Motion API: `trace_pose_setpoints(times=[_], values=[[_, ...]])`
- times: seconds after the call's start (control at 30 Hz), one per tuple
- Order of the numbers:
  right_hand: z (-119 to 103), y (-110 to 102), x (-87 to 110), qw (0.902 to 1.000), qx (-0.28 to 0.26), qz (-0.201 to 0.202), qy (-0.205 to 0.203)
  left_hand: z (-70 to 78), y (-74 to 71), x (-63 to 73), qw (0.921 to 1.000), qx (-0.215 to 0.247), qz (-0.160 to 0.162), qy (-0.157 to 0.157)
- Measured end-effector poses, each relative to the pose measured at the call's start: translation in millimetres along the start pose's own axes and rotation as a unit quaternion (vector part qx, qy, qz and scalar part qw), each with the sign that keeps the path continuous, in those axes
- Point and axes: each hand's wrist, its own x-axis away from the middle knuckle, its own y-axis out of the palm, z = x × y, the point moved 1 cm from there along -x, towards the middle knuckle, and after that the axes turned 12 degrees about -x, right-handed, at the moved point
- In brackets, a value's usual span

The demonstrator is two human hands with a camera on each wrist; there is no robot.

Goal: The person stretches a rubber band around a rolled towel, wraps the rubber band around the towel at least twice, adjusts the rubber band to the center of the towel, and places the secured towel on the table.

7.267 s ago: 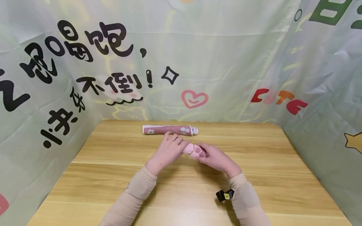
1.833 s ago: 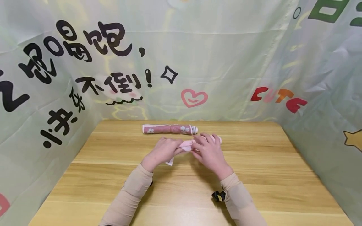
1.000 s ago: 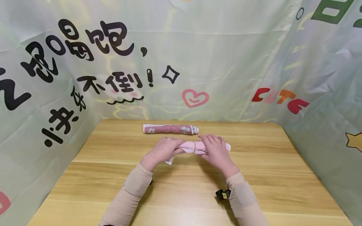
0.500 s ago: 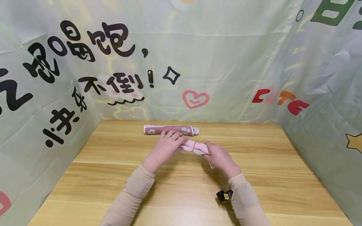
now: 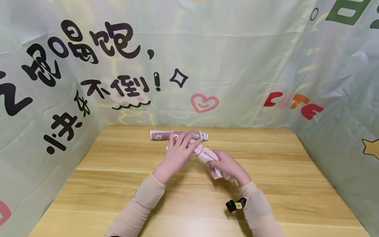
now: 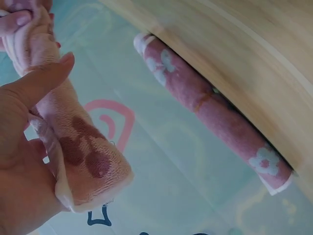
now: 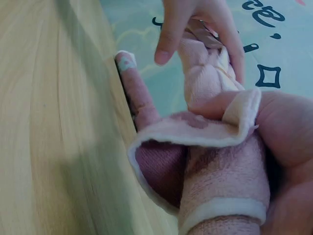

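A pale pink rolled towel point(image 5: 209, 155), cinched near its middle by a thin rubber band point(image 5: 200, 151), is held between both hands above the table. My left hand point(image 5: 176, 153) holds its far left end, fingers spread over the top; in the left wrist view the thumb point(image 6: 49, 81) lies across the roll. My right hand point(image 5: 229, 165) grips the near right end, where loose white-edged flaps point(image 7: 195, 134) fold open over the thumb side. Dark berry-like prints point(image 6: 98, 161) show on the cloth. Behind the left fingers lies a darker pink rolled towel point(image 5: 159, 136) with pale flowers.
The wooden table point(image 5: 266, 204) runs back to a printed cloth backdrop point(image 5: 237, 65), with cloth walls at both sides. A small black device point(image 5: 235, 205) is strapped at the right wrist. The darker roll rests near the table's back edge.
The held towel has turned from about level to slanting down toward the right. The left hand has shifted up and back, with fingers more spread. Loose flaps now hang at the right hand.
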Motion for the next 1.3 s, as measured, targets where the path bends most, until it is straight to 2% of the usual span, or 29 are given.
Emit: trace_pose_setpoints(times=[0.2,0.33,0.53,0.63,0.73,0.9,1.17,1.23,1.3], values=[[-1.0,-0.9,1.8,0.9969,-0.036,-0.070,0.001,-5.6,2.0,0.9,0.9997,-0.022,0.009,-0.002],[-0.9,-1.9,2.2,0.9946,-0.017,-0.101,-0.013,-9.7,0.5,3.1,0.9999,-0.011,0.010,0.003],[3.4,-4.4,1.4,0.9918,0.051,-0.114,-0.027,-13.8,-1.4,5.4,0.9991,-0.003,-0.043,-0.002],[5.6,-4.5,1.0,0.9923,0.064,-0.105,-0.015,-14.5,-2.4,6.2,0.9975,-0.001,-0.071,-0.008],[7.0,-4.0,-0.2,0.9925,0.094,-0.078,-0.004,-14.7,-1.9,6.7,0.9954,-0.006,-0.095,-0.013],[7.5,-2.2,-2.7,0.9879,0.152,-0.025,-0.017,-15.0,-0.4,6.6,0.9943,-0.015,-0.104,-0.016],[1.1,0.9,-2.3,0.9823,0.173,0.021,-0.067,-16.0,-0.5,5.6,0.9950,-0.027,-0.095,-0.013],[0.0,2.7,-2.7,0.9794,0.172,0.036,-0.099,-15.9,-0.5,5.3,0.9941,-0.026,-0.105,-0.012],[-1.3,5.7,-3.6,0.9714,0.175,0.050,-0.152,-15.7,-0.6,4.6,0.9928,-0.026,-0.116,-0.013]])
